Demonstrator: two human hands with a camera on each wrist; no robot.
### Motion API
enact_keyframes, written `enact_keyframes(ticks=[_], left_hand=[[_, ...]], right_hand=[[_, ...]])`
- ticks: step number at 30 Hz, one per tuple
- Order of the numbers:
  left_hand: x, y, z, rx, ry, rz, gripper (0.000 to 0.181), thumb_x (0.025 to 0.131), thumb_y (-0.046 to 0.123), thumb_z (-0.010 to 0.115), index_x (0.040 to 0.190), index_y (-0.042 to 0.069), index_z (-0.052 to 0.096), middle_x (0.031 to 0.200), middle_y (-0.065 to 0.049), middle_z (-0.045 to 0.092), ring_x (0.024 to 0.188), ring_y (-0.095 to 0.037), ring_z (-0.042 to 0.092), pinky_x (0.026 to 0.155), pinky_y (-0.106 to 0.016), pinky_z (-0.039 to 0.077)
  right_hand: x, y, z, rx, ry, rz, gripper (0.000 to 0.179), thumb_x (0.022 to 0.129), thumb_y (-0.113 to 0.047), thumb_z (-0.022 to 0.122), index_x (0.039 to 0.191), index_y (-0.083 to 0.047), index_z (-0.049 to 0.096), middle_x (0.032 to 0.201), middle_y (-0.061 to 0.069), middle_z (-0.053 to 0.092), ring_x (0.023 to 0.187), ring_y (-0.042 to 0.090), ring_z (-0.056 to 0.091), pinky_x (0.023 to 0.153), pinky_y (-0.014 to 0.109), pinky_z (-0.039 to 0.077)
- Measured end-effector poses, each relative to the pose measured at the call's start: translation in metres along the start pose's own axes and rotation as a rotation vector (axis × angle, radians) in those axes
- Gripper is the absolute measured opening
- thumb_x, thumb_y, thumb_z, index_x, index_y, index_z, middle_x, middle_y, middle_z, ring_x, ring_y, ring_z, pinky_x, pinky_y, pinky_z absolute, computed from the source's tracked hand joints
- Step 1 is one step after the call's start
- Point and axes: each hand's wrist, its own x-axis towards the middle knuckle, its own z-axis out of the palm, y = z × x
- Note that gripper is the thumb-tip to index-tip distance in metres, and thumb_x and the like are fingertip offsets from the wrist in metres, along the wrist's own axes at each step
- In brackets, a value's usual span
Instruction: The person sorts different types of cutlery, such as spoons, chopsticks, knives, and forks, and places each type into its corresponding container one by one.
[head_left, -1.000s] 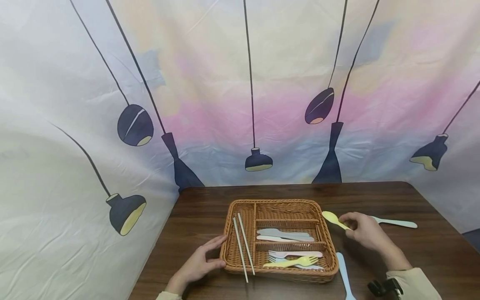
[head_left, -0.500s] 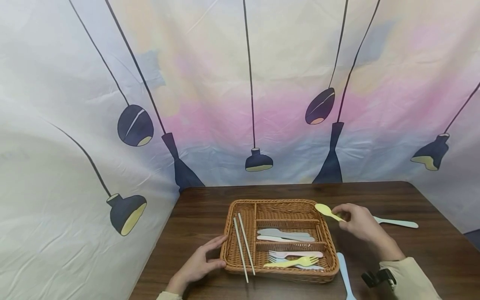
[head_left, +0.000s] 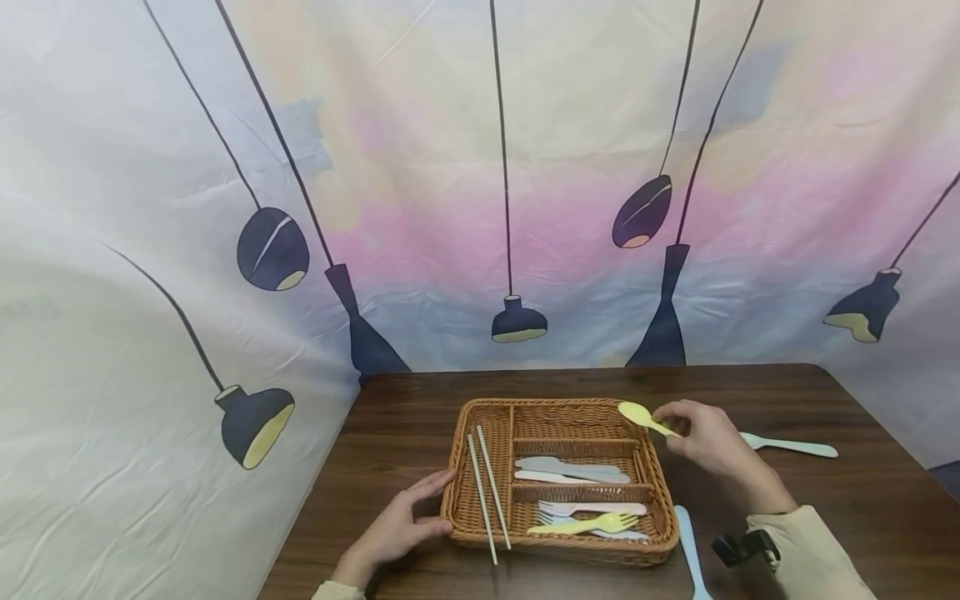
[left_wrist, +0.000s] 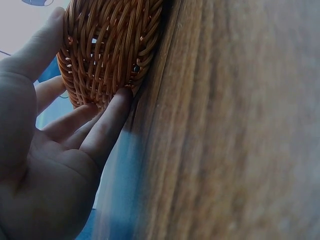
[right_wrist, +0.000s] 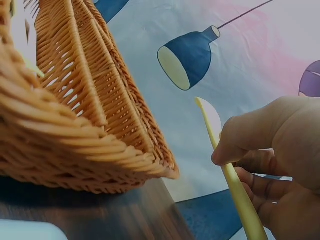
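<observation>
My right hand (head_left: 705, 433) pinches a yellow spoon (head_left: 639, 414), its bowl over the back right corner of the wicker basket (head_left: 459, 467). In the right wrist view the thumb presses the spoon's handle (right_wrist: 235, 185) against the fingers. At the basket's left side my left hand (head_left: 401, 521) touches the wall with nearly straight fingertips, as the left wrist view also shows. Two pale chopsticks (head_left: 480, 492) lean in the left compartment. Knives (head_left: 570, 471) lie in the middle right compartment, and forks (head_left: 592, 521), one of them yellow, in the front one.
A light blue utensil (head_left: 690, 550) lies right of the basket, its lower end cut off by the frame. A pale green utensil (head_left: 798, 447) lies behind the right hand, partly hidden. A printed cloth (head_left: 570, 250) hangs behind the dark wooden table (head_left: 405, 408).
My right hand has carried the yellow spoon left and slightly away from me, from beside the basket to over its back right rim. The left hand has stayed at the basket's side.
</observation>
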Motion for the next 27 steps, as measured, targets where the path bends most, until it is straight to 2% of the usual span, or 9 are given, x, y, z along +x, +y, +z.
enact_keyframes(ticks=[16,27], left_hand=[[0.0,-0.001,0.0,-0.012,-0.003,0.004,0.071,0.087,0.018,0.074,0.149,0.011,0.041,0.156,-0.021,0.029,0.135,-0.043,0.034,0.095,-0.027,0.054],[0.0,0.0,0.0,0.005,0.001,0.012,0.071,0.087,0.019,0.074,0.149,0.011,0.04,0.156,-0.022,0.03,0.135,-0.046,0.032,0.096,-0.033,0.054]], right_hand=[[0.013,-0.018,0.004,0.032,0.011,-0.044,0.027,0.079,-0.001,0.072,0.105,-0.01,0.071,0.086,-0.001,0.063,0.072,0.011,0.053,0.056,0.025,0.044],[0.022,-0.034,0.013,0.078,-0.037,-0.079,0.031,0.081,-0.001,0.07,0.109,-0.012,0.071,0.09,0.0,0.063,0.075,0.012,0.053,0.059,0.027,0.045]])
